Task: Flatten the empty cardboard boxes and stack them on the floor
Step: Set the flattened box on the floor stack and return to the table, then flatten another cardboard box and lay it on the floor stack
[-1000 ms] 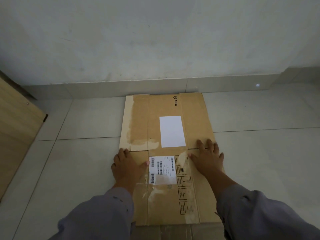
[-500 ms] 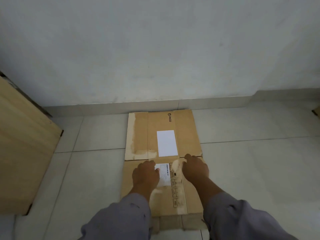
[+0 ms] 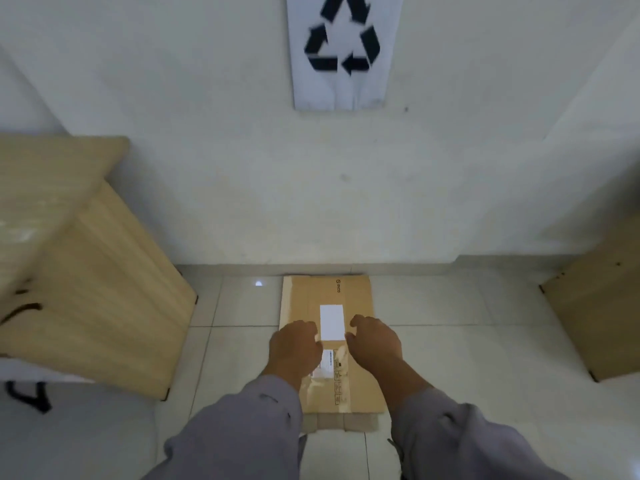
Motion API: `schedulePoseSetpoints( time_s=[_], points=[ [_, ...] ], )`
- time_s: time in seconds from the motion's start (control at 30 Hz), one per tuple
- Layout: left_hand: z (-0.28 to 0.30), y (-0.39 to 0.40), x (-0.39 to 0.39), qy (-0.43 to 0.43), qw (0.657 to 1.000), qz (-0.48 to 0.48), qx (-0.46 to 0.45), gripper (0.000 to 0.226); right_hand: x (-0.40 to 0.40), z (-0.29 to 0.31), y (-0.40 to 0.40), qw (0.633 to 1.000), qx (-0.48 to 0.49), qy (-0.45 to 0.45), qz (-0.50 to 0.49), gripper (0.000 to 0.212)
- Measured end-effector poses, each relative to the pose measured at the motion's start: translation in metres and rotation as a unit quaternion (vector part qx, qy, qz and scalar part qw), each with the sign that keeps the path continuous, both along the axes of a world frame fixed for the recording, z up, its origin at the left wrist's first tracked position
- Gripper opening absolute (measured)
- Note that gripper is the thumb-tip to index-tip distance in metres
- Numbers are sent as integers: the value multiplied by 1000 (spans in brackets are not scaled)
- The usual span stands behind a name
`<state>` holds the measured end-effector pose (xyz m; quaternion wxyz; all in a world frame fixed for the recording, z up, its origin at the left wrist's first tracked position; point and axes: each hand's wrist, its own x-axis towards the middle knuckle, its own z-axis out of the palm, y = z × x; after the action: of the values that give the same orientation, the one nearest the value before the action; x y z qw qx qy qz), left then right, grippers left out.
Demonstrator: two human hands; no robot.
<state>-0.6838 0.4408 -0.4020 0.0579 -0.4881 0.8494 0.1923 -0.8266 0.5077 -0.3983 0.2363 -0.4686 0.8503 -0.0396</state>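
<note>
A flattened brown cardboard box [image 3: 360, 296] lies on the tiled floor against the wall's base, with a white label in its middle and printed stickers nearer me. The edge of another flat piece of cardboard [image 3: 346, 422] shows under its near end. My left hand [image 3: 294, 348] hovers over the box's left half, fingers loosely curled and holding nothing. My right hand [image 3: 375, 341] hovers over the right half, fingers also curled and empty. Whether either hand touches the cardboard is unclear.
A light wooden cabinet [image 3: 90, 271] stands at the left, another wooden unit [image 3: 599, 306] at the right. A recycling sign [image 3: 341, 50] hangs on the white wall above the box. Something white with black straps [image 3: 27, 393] sits at the lower left.
My view has risen and pulled back, so the box looks smaller and the sign and cabinets appear. Both hands went from pressing flat on the cardboard to curled and lifted near the white label.
</note>
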Motion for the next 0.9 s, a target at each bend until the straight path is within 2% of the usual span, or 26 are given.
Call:
schedulePoseSetpoints(
  time_s=[0.17,0.33,0.57,0.9],
  points=[
    [107,14,35,31,999,23,0,35,24,115,10,999,-27,-8,34,35],
    [163,26,88,35,997,69,-13,32,62,179,7,997,-31,-18,71,36],
    [206,24,175,31,994,106,-23,33,134,225,-17,989,-57,-11,134,36],
    [255,-39,367,-12,986,156,-57,36,298,246,-84,980,-114,-37,159,35]
  ],
)
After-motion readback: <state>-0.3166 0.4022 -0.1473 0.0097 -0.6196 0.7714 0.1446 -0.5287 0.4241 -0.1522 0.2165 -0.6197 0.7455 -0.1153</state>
